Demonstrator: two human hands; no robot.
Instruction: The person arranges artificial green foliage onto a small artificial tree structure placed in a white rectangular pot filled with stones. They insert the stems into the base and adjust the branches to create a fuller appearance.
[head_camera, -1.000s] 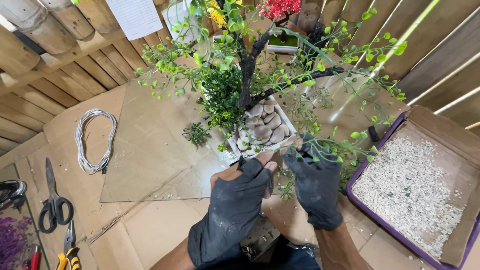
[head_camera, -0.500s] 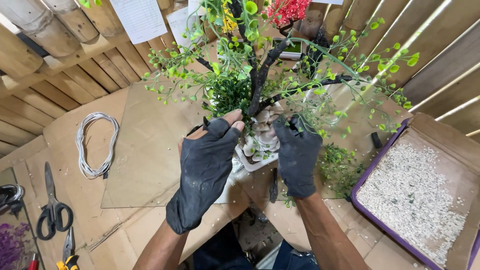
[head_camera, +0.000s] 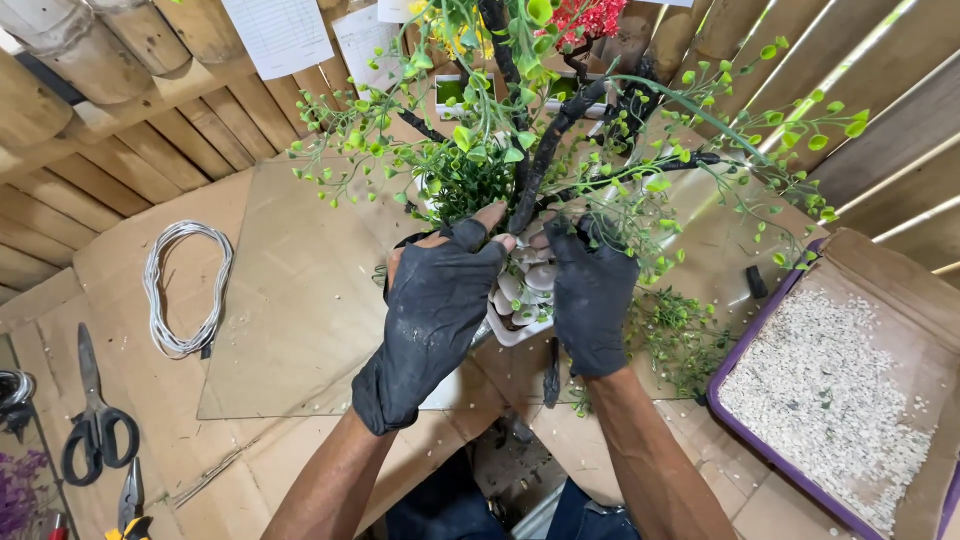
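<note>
Nearest the table's front edge, both forearms came up from below, each hand in a dark fingerless glove. The left hand lay curled over the near rim of a small white pot, its grip closed loosely on the pot's side with fingertips reaching the trunk's base. The right hand cupped the pot's other side, its grip closed on it the same way. Between them pale stones already filled the pot's top around the dark trunk of the artificial tree, which stood upright near the table's middle, so I judged the planting mostly done and only steadying or tidying left. Toward the right edge sat a purple-rimmed tray of gravel. At the left edge lay scissors and a coil of white wire.
</note>
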